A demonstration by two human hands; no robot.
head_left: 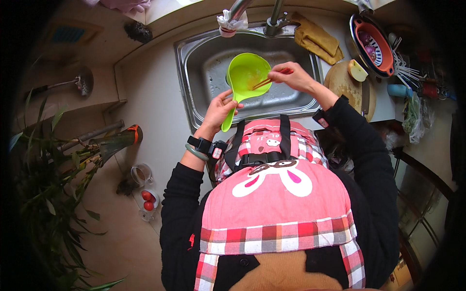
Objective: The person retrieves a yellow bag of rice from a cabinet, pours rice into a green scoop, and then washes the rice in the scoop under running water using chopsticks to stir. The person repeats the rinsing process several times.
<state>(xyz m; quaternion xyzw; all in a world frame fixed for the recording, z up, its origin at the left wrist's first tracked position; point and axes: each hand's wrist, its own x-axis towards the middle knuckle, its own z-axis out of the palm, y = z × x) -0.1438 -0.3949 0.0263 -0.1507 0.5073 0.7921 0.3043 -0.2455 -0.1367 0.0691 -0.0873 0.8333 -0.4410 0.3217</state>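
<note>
a stainless steel sink (286, 101) is ringed by kitchen goods. beyond its far edge rises a metal faucet (239, 9), a white wrap (233, 24) tied about the spout, which leans over the rim, apart from the work below. at the sink's far right corner lies a folded brown cloth (318, 38); just right of the sink, a round wooden board (342, 87) carries a pale cut wedge (357, 71). farther right of the sink, a red-rimmed colander (387, 59) with purple pieces inside sits in a dark bowl (356, 36). the white desk (153, 92) stretches left of the sink, and well left of it are a ladle (83, 82), a leafy plant (51, 179) and red round fruit (148, 201).

over the middle of the sink, a lime-green handled bowl (238, 72) tilts in a person's grip, smooth and deep, a loose orange-yellow patch showing on its inner floor. the left hand (224, 109), at the sink's near side, pinches the handle where it meets the bowl. the right hand (292, 76), above the sink's right half, has its fingers closed on reddish chopsticks (263, 84), their tips inside the bowl.
</note>
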